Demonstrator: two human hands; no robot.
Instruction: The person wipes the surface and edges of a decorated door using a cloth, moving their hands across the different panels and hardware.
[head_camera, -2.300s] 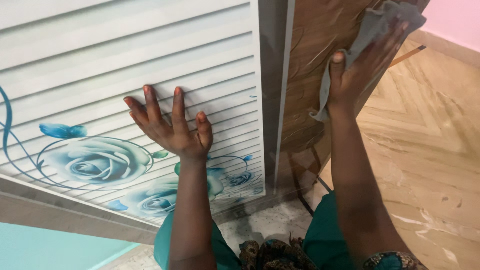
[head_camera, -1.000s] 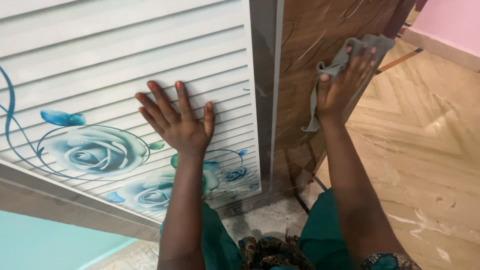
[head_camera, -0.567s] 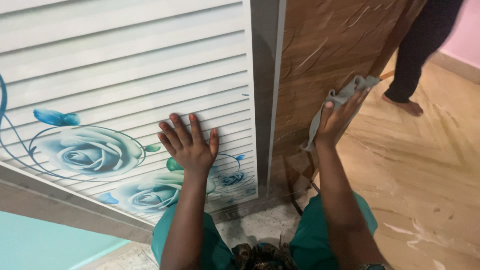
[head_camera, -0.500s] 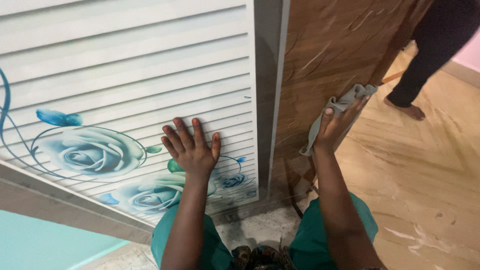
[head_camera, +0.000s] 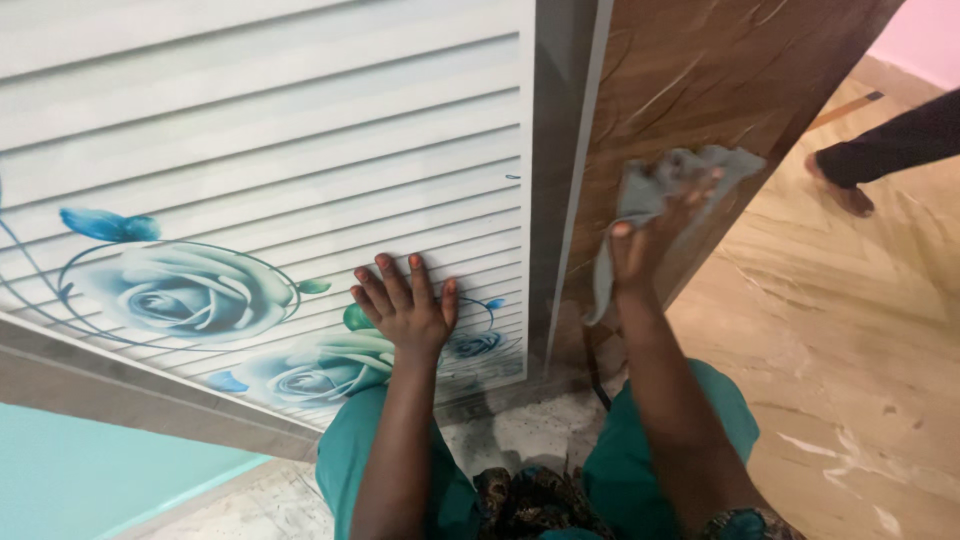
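My right hand (head_camera: 655, 235) presses a grey cloth (head_camera: 650, 190) against the brown wood-grain panel (head_camera: 700, 70) at the right. The cloth is bunched under my fingers and a strip of it hangs down past my wrist. My left hand (head_camera: 405, 305) lies flat, fingers spread, on the low part of the white ribbed panel (head_camera: 270, 130), close to its printed blue roses (head_camera: 185, 290). A grey vertical frame strip (head_camera: 555, 180) separates the two panels.
Another person's dark-sleeved leg and bare foot (head_camera: 845, 190) stand on the tan marble floor (head_camera: 860, 340) at the far right. My teal-clad knees (head_camera: 700, 420) rest near the speckled floor at the panel's base. A turquoise surface (head_camera: 90, 470) fills the lower left.
My right hand with the cloth slid down the brown panel, then back up a little. My left hand slid lower on the white panel. A person walked in at the right.
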